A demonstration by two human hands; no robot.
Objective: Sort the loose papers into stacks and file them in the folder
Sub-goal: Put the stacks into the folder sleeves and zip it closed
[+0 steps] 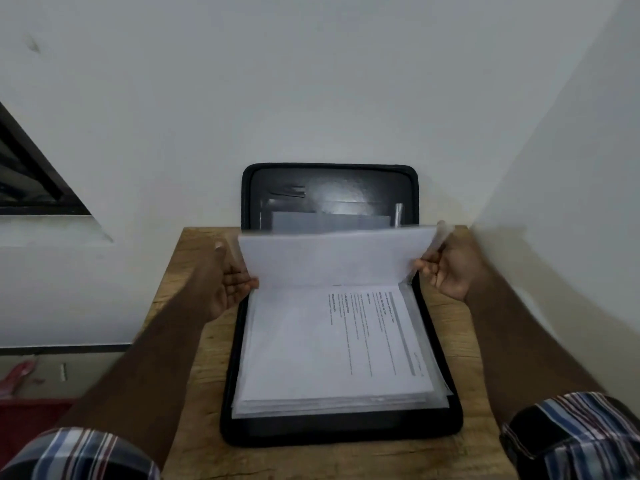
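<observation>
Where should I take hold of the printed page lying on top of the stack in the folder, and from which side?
Probably the near edge of the printed page, coming from your own side. It lies flat in the folder, its far end sits under the raised sheet, and both side edges are crowded by the left hand and right hand.

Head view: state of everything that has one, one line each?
folder: unzipped, open, lid propped against the wall
raised sheet: lifted upright at the fold
paper stack: flat in the folder, printed page on top
left hand: fingers on the sheet's left edge, grip unclear
right hand: pinches the sheet's right edge
</observation>
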